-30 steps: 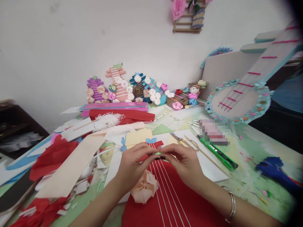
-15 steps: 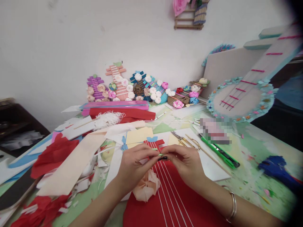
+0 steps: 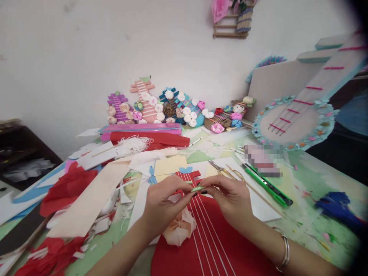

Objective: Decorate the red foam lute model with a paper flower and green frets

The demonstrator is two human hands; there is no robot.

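A small light green strip point(image 3: 197, 188) is pinched between the fingertips of my left hand point(image 3: 166, 199) and my right hand point(image 3: 230, 197). Both hands are closed, thumbs against forefingers, above the neck of a red pipa-shaped craft piece point(image 3: 238, 241). White strings run down its face. Beside the strings, partly under my left wrist, sits a peach paper flower point(image 3: 179, 229). A blue leaf-shaped piece point(image 3: 186, 170) is at the head of the craft piece. Another short green strip point(image 3: 189, 182) shows across the strings near my left forefinger.
Gold-handled scissors point(image 3: 227, 171), a green utility knife point(image 3: 268, 186) and a blue glue gun point(image 3: 335, 207) lie to the right. Red crepe paper point(image 3: 67, 188) and a peach paper strip point(image 3: 89, 199) lie left. Small decorated instruments point(image 3: 146, 103) line the wall; a larger one point(image 3: 290, 119) leans right.
The green strip has turned slightly and shows more between my fingertips. My hands stay close together over the strings. The whole view has shifted slightly.
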